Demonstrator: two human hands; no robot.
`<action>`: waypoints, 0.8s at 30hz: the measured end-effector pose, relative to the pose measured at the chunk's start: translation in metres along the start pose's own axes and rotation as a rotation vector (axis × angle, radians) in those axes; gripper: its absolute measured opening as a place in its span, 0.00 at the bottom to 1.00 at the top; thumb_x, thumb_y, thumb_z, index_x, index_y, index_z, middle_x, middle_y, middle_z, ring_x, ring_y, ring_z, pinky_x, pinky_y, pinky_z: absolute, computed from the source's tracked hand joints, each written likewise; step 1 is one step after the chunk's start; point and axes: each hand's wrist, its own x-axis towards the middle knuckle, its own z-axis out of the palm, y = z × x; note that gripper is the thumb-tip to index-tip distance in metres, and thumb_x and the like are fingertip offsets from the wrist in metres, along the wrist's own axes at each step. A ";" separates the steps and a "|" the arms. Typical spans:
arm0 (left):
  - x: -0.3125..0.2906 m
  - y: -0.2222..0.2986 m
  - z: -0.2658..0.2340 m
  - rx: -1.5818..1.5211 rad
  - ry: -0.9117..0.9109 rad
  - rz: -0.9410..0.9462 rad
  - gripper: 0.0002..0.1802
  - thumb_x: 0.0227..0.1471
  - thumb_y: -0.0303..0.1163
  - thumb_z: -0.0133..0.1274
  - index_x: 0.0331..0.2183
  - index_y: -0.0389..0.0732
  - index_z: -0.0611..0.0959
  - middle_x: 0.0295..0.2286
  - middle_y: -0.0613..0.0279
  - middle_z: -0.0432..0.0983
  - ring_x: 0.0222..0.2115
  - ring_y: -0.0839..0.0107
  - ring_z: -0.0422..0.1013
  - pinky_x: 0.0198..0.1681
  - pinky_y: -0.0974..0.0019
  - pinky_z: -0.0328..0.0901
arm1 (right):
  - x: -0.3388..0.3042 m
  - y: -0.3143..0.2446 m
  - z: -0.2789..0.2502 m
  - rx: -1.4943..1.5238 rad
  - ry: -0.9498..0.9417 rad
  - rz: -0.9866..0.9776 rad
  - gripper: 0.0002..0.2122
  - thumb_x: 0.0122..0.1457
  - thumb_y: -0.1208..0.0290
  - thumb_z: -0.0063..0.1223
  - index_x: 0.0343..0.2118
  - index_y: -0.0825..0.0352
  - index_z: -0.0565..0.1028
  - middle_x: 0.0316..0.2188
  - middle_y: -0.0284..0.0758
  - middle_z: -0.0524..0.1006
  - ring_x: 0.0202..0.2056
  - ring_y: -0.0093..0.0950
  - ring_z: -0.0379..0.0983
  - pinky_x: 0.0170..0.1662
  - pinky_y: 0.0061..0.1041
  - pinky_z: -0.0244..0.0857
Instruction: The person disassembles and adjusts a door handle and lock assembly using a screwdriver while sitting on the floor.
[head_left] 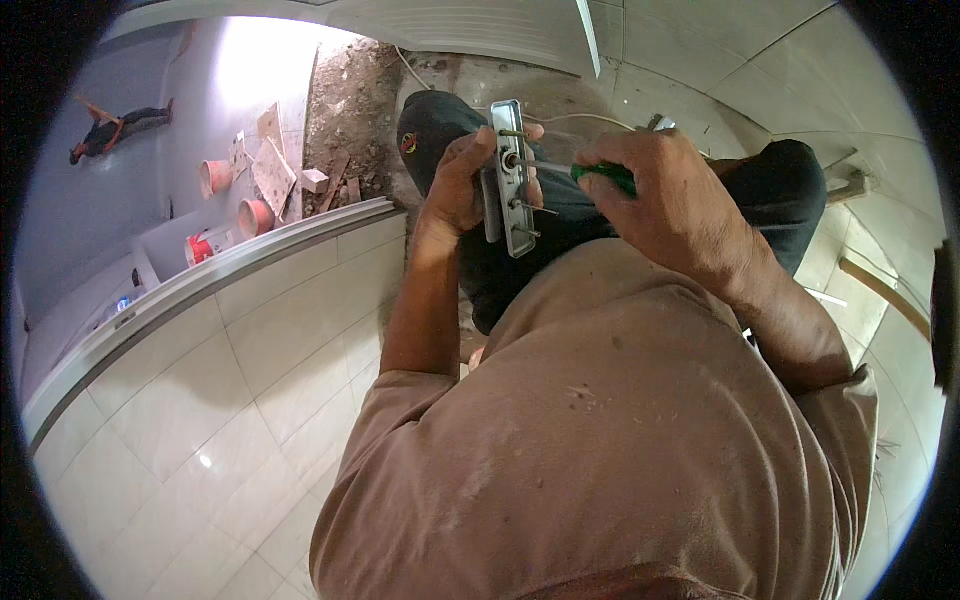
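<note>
My left hand (462, 182) is closed around a long silver door handle plate (521, 222), held upright over my lap. Its hollow inner side faces right, with thin posts sticking out and a round fitting (510, 160) in the upper half. My right hand (672, 190) grips a screwdriver with a green handle (606, 178). The screwdriver's shaft points left, and its tip meets the plate at or very near the round fitting. A grey part behind the plate is mostly hidden by it and by my left fingers.
A raised metal track (230, 262) curves along the left, with tiles (290, 350) on the near side. Beyond it are reddish buckets (256, 217), broken boards (273, 178), rubble (345, 110) and a person (120, 132). A wooden stick (885, 297) lies at right.
</note>
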 end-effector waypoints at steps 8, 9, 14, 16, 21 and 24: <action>0.002 -0.018 0.000 0.012 0.046 0.094 0.35 0.63 0.54 0.50 0.51 0.28 0.77 0.28 0.55 0.79 0.25 0.60 0.80 0.28 0.59 0.75 | 0.015 0.003 -0.013 0.538 -0.336 0.535 0.12 0.67 0.67 0.52 0.48 0.69 0.75 0.26 0.36 0.76 0.20 0.17 0.69 0.21 0.19 0.64; 0.001 -0.018 -0.003 0.037 0.045 0.091 0.37 0.62 0.55 0.50 0.52 0.27 0.76 0.30 0.54 0.79 0.25 0.59 0.80 0.29 0.57 0.76 | 0.012 0.013 -0.008 0.774 -0.334 0.667 0.11 0.66 0.63 0.52 0.44 0.64 0.75 0.27 0.32 0.76 0.17 0.17 0.65 0.18 0.24 0.61; 0.000 -0.024 -0.008 0.076 0.023 0.094 0.39 0.63 0.56 0.50 0.52 0.24 0.74 0.32 0.52 0.80 0.26 0.57 0.80 0.29 0.57 0.76 | 0.010 0.036 -0.008 1.044 -0.415 0.749 0.12 0.65 0.63 0.53 0.46 0.64 0.75 0.29 0.36 0.78 0.18 0.22 0.68 0.20 0.28 0.65; 0.001 -0.023 -0.010 0.121 -0.023 0.103 0.39 0.63 0.56 0.49 0.52 0.24 0.74 0.31 0.52 0.80 0.26 0.58 0.80 0.28 0.59 0.76 | 0.011 0.027 -0.009 0.696 -0.370 0.587 0.12 0.66 0.64 0.52 0.45 0.66 0.76 0.29 0.36 0.77 0.20 0.22 0.70 0.23 0.27 0.69; 0.005 -0.021 -0.009 0.114 -0.040 0.093 0.42 0.61 0.59 0.50 0.53 0.24 0.73 0.30 0.52 0.80 0.25 0.58 0.80 0.27 0.60 0.75 | 0.009 0.025 0.008 0.071 -0.082 -0.061 0.11 0.67 0.67 0.50 0.43 0.70 0.78 0.27 0.36 0.76 0.24 0.21 0.72 0.31 0.26 0.71; 0.004 -0.021 -0.013 0.083 -0.036 0.080 0.44 0.60 0.60 0.51 0.54 0.24 0.72 0.31 0.52 0.80 0.26 0.58 0.80 0.27 0.60 0.75 | 0.012 0.016 0.002 0.099 -0.138 0.029 0.11 0.62 0.68 0.56 0.42 0.71 0.77 0.31 0.44 0.80 0.36 0.37 0.81 0.42 0.39 0.74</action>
